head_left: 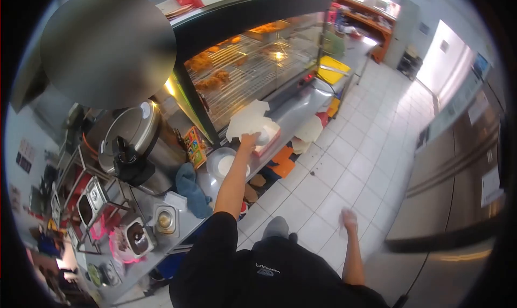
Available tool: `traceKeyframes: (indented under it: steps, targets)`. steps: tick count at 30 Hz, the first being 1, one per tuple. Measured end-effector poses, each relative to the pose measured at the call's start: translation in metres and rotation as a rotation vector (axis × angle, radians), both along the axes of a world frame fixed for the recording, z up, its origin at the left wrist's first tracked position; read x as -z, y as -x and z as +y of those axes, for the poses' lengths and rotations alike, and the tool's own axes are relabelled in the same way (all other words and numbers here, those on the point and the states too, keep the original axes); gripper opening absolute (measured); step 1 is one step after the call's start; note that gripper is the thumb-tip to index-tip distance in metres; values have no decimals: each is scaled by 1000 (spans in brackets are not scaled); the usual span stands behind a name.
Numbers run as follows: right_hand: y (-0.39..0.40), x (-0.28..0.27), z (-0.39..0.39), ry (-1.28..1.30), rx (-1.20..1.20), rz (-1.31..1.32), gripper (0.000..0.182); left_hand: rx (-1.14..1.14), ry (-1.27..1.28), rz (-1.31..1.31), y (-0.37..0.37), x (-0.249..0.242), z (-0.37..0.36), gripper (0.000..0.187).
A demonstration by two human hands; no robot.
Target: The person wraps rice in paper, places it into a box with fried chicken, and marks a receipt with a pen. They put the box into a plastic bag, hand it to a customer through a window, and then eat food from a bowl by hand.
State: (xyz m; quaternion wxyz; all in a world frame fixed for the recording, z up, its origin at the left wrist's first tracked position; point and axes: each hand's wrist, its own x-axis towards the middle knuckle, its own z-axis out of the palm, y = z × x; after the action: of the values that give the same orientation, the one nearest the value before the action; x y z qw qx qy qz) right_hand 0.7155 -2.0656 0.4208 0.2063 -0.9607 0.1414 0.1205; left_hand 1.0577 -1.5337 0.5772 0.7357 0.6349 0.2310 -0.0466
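My left hand (250, 141) reaches forward to a white-and-red takeaway box (268, 145) whose lid (247, 122) is folded back. A whitish, blurred shape (262, 136) overlaps the fingers at the box's inside, and I cannot tell whether it is held. Close by that forearm, a white round bowl (226, 165) sits on the metal counter. My right hand (349, 219) hangs low over the tiled floor, away from the counter, its fingers smeared by motion.
A heated display case (264, 54) with fried food (212, 81) stands behind the box. A large steel cooker (134, 141), a blue cloth (191, 192) and metal containers (139, 238) are to the left. Steel refrigerator doors (452, 195) line the right, beyond the tiled floor (344, 162).
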Motion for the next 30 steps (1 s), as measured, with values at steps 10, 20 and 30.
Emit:
traceKeyframes:
  steps: [10, 20, 30]
  targets:
    - [-373, -169, 108, -516, -140, -85, 29, 58, -1071, 88, -6, -11, -32, 54]
    - [-430, -149, 227, -509, -875, 330, 30, -1205, -965, -426, -23, -165, -6, 57]
    - [-522, -252, 270, -531, -1242, 164, 39, -1610, -1041, -303, -67, -170, 0, 52]
